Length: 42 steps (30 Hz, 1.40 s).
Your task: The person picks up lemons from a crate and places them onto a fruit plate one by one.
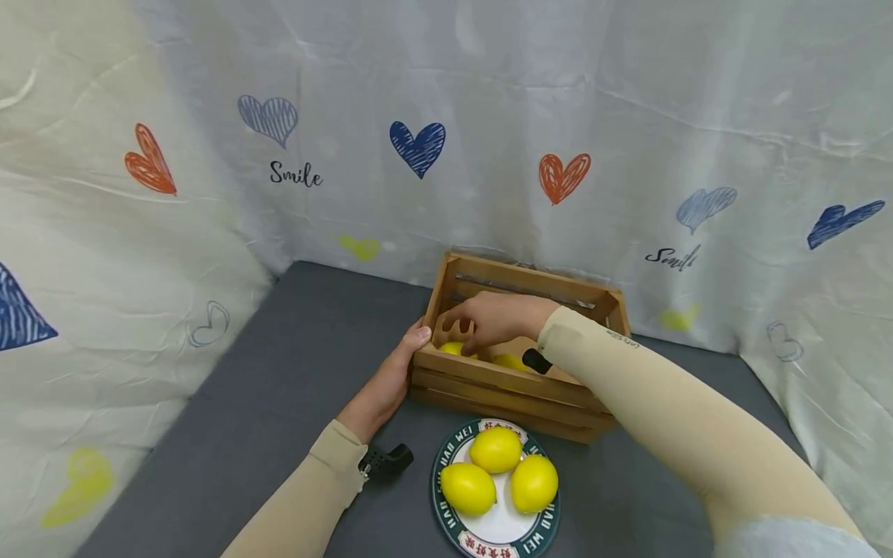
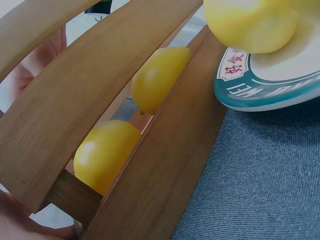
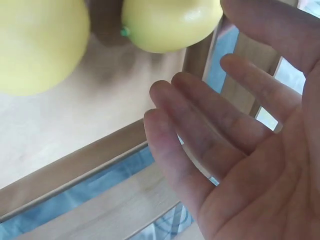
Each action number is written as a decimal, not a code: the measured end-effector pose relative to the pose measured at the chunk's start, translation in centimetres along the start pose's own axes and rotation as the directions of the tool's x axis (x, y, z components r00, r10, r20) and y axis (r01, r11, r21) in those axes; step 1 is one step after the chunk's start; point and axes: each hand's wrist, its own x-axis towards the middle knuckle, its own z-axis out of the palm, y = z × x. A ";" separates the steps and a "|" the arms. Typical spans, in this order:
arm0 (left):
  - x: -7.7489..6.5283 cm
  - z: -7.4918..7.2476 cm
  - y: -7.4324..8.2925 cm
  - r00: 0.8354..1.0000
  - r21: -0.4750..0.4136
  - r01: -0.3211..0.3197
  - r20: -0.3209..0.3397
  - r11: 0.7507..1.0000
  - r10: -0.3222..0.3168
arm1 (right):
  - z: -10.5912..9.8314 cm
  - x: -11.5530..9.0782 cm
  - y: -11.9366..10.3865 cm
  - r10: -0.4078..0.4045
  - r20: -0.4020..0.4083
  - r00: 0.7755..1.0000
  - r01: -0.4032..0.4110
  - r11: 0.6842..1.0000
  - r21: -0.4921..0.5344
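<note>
A slatted wooden crate (image 1: 488, 377) stands on the dark table, two lemons lying inside it. My left hand (image 1: 387, 387) grips the crate's front left corner, thumb on the rim. Over the left part of the crate, my right hand (image 1: 498, 316) reaches in with fingers spread and slightly bent, holding nothing. In the right wrist view its thumb tip is right at one lemon (image 3: 170, 25), and the other lemon (image 3: 40, 45) lies farther left. Through the gap between slats, the left wrist view shows both crate lemons, the lower lemon (image 2: 106, 155) nearer the left hand.
In front of the crate sits a round plate (image 1: 501, 527) with a green lettered rim, bearing three lemons (image 1: 495, 449). A white curtain (image 1: 488, 93) printed with hearts hangs behind and at both sides of the grey tabletop (image 1: 300, 341).
</note>
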 end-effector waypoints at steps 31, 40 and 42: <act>0.0 0.2 0.1 1.000 -0.001 0.010 -0.002 1.000 -0.010 | 1.2 2.0 -0.4 0.025 0.104 0.994 -0.017 0.997 -0.075; 0.1 0.2 0.5 1.000 0.007 0.018 0.003 1.000 -0.018 | -0.3 -0.2 0.1 0.042 0.045 0.998 -0.039 0.998 -0.054; 0.0 -0.1 0.6 1.000 0.008 0.027 -0.003 1.000 -0.027 | -0.8 -0.7 -0.2 0.050 0.028 0.998 -0.048 0.998 -0.051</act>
